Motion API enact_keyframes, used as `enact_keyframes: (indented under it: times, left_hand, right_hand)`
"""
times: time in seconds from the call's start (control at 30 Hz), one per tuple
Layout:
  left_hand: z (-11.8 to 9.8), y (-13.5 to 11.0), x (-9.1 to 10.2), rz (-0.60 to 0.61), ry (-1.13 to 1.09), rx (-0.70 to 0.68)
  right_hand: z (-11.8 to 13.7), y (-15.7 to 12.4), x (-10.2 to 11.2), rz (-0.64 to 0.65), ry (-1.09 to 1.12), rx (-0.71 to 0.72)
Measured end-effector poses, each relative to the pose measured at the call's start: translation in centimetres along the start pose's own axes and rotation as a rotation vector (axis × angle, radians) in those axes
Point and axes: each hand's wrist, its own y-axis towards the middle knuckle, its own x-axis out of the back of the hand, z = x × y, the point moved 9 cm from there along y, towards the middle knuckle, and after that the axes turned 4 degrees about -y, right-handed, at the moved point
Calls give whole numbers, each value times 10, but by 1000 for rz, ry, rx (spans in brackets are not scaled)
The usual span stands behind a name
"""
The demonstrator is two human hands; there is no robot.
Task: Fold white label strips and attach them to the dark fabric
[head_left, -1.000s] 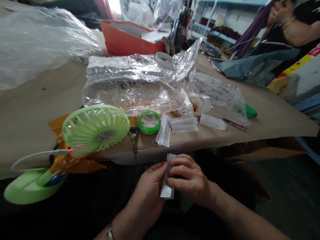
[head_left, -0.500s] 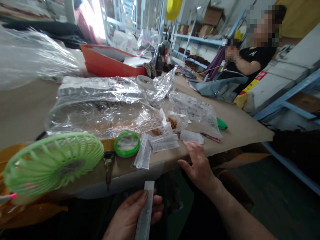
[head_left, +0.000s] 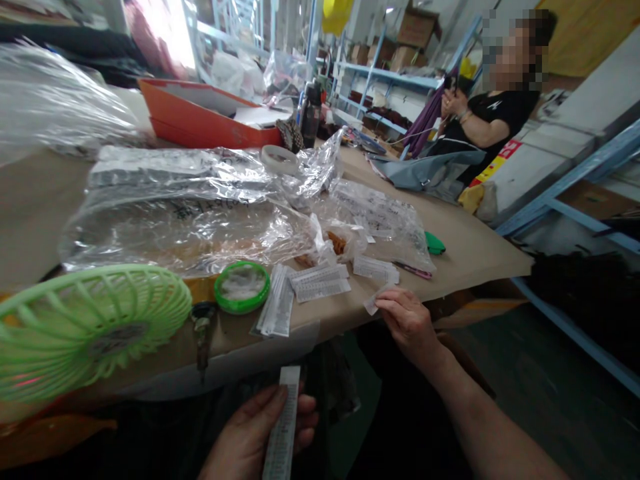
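Brown paper covered the work table (head_left: 475, 247), with blue shelving behind it and a second person (head_left: 483, 123) in a black top at the far right corner.

Left hand (head_left: 255, 437), low and near, below the table edge: fingers curled loosely round a long white printed strip (head_left: 283, 427), thumb laid along its left side. The strip stood nearly upright and its lower end ran out of view.

Right hand (head_left: 411, 325), at the near edge of the table: thumb and forefinger pinched shut on a small white slip (head_left: 374, 303). The slip stuck out to the left over the tabletop; whether it touched the paper could not be told.

Just left of that hand and a little farther back lay three small piles of similar strips (head_left: 320, 283), fanned out flat. A round green-rimmed tin (head_left: 242, 287) sat left of them. A pale green fan guard (head_left: 90, 327) filled the near left. Crumpled clear plastic bags (head_left: 190, 213) spread across the middle of the table, with a roll of tape (head_left: 279, 160) resting on them. An orange tray (head_left: 200, 123) sat beyond, at the far side.
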Motion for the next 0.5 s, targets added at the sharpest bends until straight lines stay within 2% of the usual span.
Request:
enact_keyframes:
  times: [0.13,0.23,0.33,0.43,0.5]
  left_hand:
    - [2,2,-3,49,20,4]
    - [3,2,-5,82,12,11]
    - [4,-1,-11,130,-12,17]
    - [0,-3,-18,224,-102,-14]
    - [-4,-4,-19,264,-171,-62]
  right_hand:
    - [-9,0,6,-102,109,-71]
    - [9,4,13,-164,213,-110]
    - [59,7,17,-207,436,-18]
    - [129,5,3,-72,560,240]
    - [159,-2,-11,-19,572,334]
